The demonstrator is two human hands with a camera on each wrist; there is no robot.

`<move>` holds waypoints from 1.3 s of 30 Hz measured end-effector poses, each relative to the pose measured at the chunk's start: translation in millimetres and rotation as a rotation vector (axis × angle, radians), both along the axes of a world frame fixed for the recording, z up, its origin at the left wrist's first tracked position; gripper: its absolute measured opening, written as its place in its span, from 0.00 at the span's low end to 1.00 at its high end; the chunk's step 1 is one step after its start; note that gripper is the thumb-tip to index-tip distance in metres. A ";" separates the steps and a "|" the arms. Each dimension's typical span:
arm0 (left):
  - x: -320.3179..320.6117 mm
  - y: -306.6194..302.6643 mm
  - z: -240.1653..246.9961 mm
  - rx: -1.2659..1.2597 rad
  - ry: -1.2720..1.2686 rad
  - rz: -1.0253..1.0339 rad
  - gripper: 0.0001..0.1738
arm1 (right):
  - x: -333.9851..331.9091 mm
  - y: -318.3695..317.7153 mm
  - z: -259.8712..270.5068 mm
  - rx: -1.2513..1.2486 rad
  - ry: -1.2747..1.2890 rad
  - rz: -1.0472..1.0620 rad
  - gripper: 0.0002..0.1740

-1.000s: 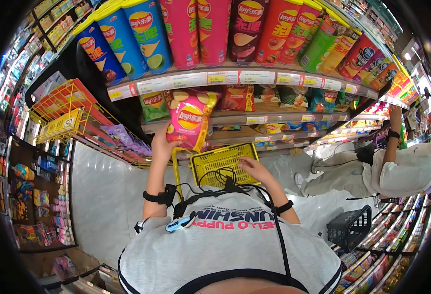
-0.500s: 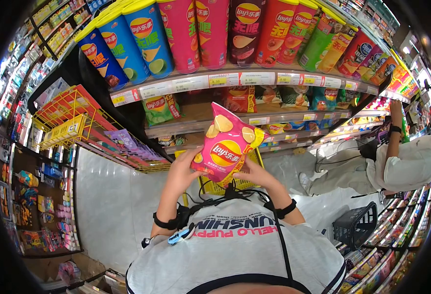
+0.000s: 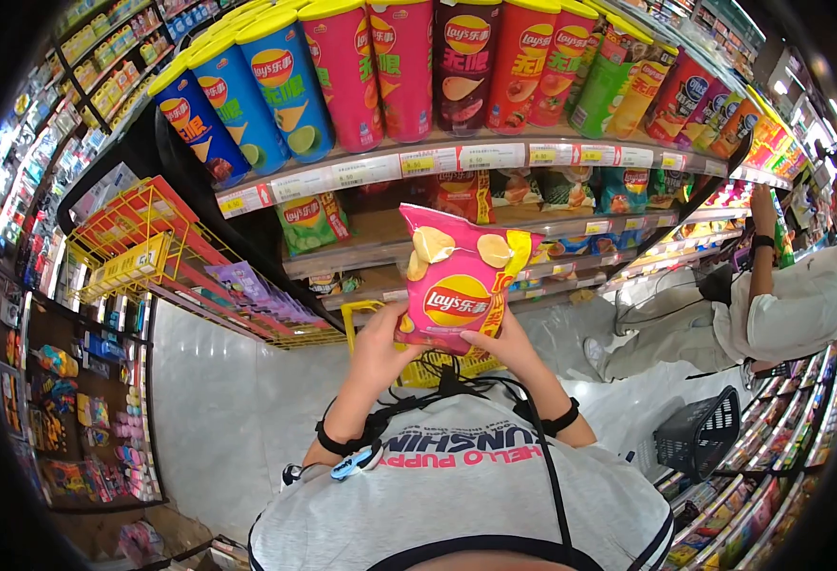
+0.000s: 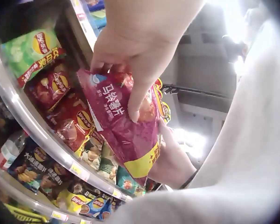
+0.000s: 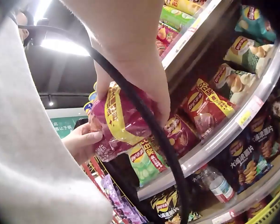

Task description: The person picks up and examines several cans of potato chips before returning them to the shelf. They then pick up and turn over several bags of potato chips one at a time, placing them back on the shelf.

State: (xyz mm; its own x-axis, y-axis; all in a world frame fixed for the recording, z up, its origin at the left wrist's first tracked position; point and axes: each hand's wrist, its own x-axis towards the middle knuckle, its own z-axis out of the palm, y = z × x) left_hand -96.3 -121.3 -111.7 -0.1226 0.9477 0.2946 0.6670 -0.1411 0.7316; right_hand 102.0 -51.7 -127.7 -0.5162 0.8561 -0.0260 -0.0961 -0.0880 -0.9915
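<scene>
A pink bag of Lay's potato chips (image 3: 453, 262) is held up in front of my chest, its printed front facing up in the head view. My left hand (image 3: 380, 343) grips its lower left side, and the thumb lies across the bag (image 4: 121, 126) in the left wrist view. At the lower right, my right hand (image 3: 512, 344) holds the other side with its thumb on the front. The right wrist view shows the bag (image 5: 119, 116) between both hands. Beneath it, mostly hidden, is a yellow shopping basket (image 3: 428, 373).
Ahead, a shelf edge (image 3: 371, 171) carries tall Lay's canisters (image 3: 404, 86), with bagged chips on lower shelves. A yellow wire rack (image 3: 133, 252) stands at left. To the right are another person (image 3: 780, 305) and a dark basket (image 3: 699, 433). A black cable (image 5: 144, 112) crosses the right wrist view.
The chip bag came from beside the shelf at left, in my left hand alone, to the middle over the yellow basket. My right hand came up from the basket and took hold of it too.
</scene>
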 end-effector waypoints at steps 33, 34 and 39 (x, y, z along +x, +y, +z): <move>2.8 -2.8 18.6 0.171 -0.368 -0.095 0.25 | 36.0 27.4 41.4 0.004 0.390 -0.454 0.26; 1.3 -2.0 17.8 0.172 -0.359 -0.084 0.24 | 39.3 34.3 46.4 -0.014 0.477 -0.462 0.26; -0.8 0.7 12.4 0.179 -0.361 -0.030 0.19 | 73.3 72.5 20.0 -0.182 0.995 0.027 0.32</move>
